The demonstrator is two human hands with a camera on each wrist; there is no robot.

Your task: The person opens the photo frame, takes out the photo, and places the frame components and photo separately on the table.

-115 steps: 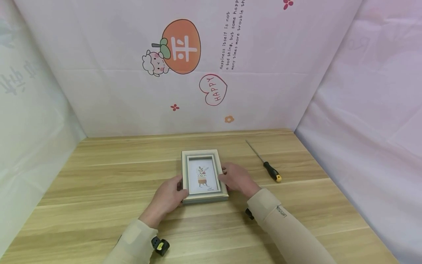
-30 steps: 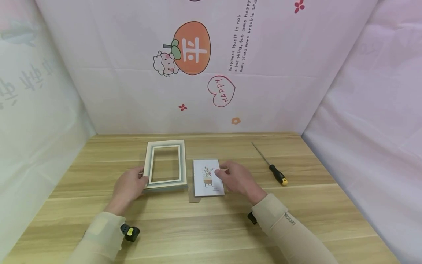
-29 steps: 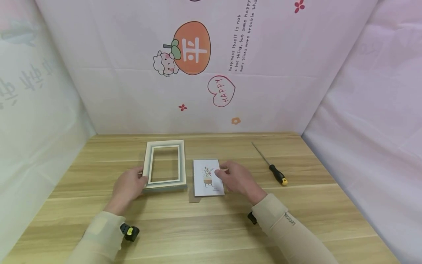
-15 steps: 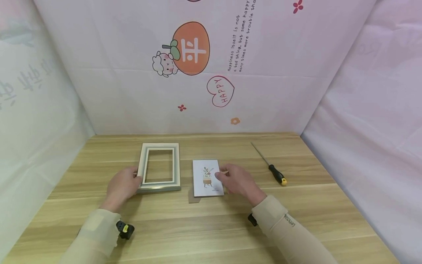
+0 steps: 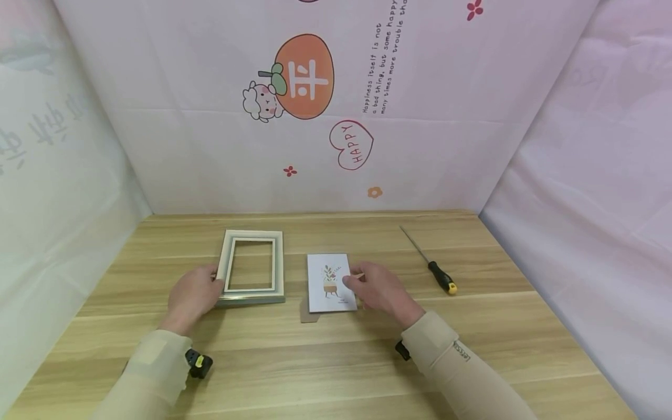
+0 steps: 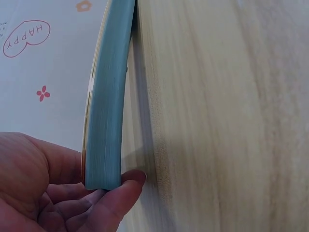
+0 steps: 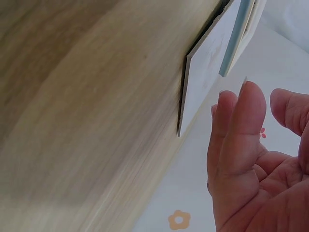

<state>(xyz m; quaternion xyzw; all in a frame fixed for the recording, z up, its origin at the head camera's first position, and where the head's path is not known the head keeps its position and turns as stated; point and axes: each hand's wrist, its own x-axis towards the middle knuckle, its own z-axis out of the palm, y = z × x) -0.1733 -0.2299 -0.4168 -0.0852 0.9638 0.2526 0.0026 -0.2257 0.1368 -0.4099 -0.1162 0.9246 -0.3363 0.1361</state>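
My left hand (image 5: 194, 294) grips the left side of a cream and grey-green picture frame (image 5: 279, 262), whose opening shows bare wood. In the left wrist view, thumb and fingers pinch the frame's blue-green side (image 6: 107, 111) near its end, close over the tabletop. To its right lies a backing board with a white plant print (image 5: 317, 291) facing up; a brown flap (image 5: 310, 318) sticks out below its lower left corner. My right hand (image 5: 380, 289) is beside the board's right edge. In the right wrist view its fingers (image 7: 241, 130) are apart from the board (image 7: 203, 77).
A screwdriver (image 5: 440, 277) with a black and yellow handle lies on the wooden table (image 5: 315, 373) at the right. White printed sheets (image 5: 210, 163) rise behind and along both sides.
The frame, earlier around the print between both hands, has come off it and moved left and lower with my left hand. My right hand has stayed by the print, its fingers loosened slightly.
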